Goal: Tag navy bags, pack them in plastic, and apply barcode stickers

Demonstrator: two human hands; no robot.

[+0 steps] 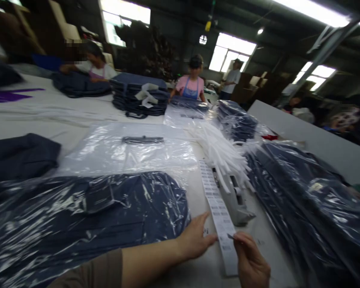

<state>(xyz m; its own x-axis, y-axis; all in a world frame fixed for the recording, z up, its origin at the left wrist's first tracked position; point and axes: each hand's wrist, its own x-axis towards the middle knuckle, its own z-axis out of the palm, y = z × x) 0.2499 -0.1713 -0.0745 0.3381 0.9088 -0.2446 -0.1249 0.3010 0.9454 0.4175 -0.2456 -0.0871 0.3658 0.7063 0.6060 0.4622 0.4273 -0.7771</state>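
Observation:
A long white strip of printed labels (pixel 217 204) lies on the white table. My left hand (pixel 193 238) is at its left edge, fingers and thumb spread, holding nothing. On the other side, my right hand (pixel 253 260) pinches a small, thin, dark-looking piece (pixel 230 236) over the lower labels; whether it is a label seen edge-on or a tool I cannot make out. A dark navy garment in a clear plastic bag (pixel 108 212) lies flat to the left, partly under my left forearm. A grey tape dispenser (pixel 235 204) stands just right of the strip.
White strips (pixel 219 148) are heaped behind the dispenser. Bagged navy garments (pixel 300 188) are stacked on the right. Clear empty bags (pixel 132 150) lie farther back. A folded garment stack (pixel 139 94) stands beyond, with a person in a blue apron (pixel 190 88) across the table.

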